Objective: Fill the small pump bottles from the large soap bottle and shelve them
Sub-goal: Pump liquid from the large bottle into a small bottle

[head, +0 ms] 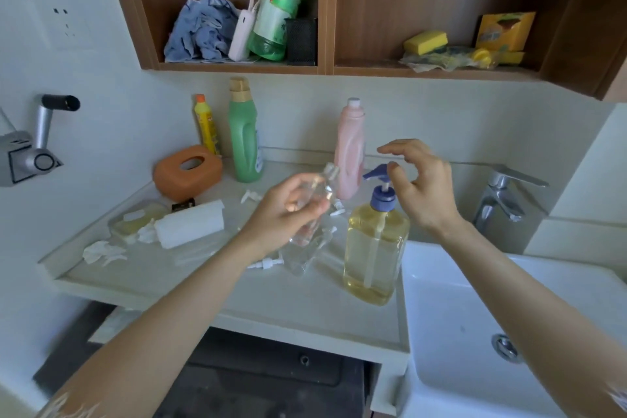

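Yellow soap fills the large soap bottle (375, 248), which stands upright on the pale counter (271, 295) just beside the sink (475, 316). The right hand (420, 187) hovers over its blue pump head (381, 180), fingers loosely spread and gripping nothing. The left hand (288, 214) is wrapped around a clear small pump bottle (320, 190), uncapped and tilted toward the pump. Loose white pumps (263, 263) lie on the counter. Farther back stand a pink bottle (349, 146) and a green bottle (244, 136).

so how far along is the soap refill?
Early. Nothing shelved or filled yet. Left hand holds an empty uncapped small bottle; right hand hovers at the large soap bottle pump. More empties and loose pump heads lie on the counter.
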Demonstrator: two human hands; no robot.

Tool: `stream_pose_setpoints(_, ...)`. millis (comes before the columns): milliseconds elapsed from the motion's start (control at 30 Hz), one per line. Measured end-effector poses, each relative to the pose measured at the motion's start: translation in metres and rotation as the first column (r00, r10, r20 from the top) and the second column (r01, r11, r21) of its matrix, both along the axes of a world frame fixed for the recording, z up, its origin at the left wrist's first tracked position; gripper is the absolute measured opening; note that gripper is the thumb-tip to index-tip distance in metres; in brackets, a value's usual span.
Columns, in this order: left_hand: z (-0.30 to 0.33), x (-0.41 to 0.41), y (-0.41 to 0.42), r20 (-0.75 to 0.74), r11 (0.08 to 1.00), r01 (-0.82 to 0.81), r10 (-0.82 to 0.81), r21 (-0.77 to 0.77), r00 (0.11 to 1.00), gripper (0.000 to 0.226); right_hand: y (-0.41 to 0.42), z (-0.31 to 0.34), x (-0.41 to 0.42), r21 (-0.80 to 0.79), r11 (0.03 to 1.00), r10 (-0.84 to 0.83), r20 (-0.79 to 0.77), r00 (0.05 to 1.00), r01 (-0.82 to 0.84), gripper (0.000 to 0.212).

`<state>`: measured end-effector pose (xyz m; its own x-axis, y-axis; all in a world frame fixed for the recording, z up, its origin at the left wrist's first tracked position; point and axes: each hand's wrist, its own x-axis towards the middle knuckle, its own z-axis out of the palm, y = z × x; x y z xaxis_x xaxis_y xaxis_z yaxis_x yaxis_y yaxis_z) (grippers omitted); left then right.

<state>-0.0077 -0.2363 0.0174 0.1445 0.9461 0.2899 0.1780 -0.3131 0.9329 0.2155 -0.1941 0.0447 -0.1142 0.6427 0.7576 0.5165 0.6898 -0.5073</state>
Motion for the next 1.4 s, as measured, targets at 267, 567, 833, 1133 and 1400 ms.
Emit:
stream_pose_setpoints(267, -0.023, 0.040, 0.008, -0.012, 0.989, -0.146, 0.146, 0.013, 0.989, 0.039, 0.001, -0.021, 0.016, 0.032, 0.999, 0.009, 0.140, 0.990, -0.014, 0.022)
stream_pose_setpoints(567, -0.020, 0.046, 0.016, 0.097, 0.978, -0.203, 0.208, -0.051, 0.973, 0.030, 0.004, -0.028, 0.006, 0.108, 0.994, -0.021, 0.101, 0.995, 0.010, 0.024)
stream_pose_setpoints(833, -0.018, 0.048, 0.018, -0.076, 0.963, -0.270, 0.270, 0.019, 0.960, 0.036, 0.012, -0.059, -0.008, 0.160, 0.987, -0.015, -0.097, 0.995, 0.030, 0.029)
stream_pose_setpoints(1133, -0.021, 0.045, 0.014, -0.106, 0.976, -0.206, 0.213, 0.070, 0.971, 0.041, 0.001, -0.060, -0.011, 0.100, 0.995, -0.011, -0.064, 0.998, 0.017, 0.037)
stream_pose_setpoints(1400, -0.018, 0.044, 0.013, -0.057, 0.980, -0.177, 0.183, 0.091, 0.981, 0.056, 0.004, -0.032, -0.002, 0.105, 0.994, -0.020, -0.013, 1.000, 0.021, 0.034)
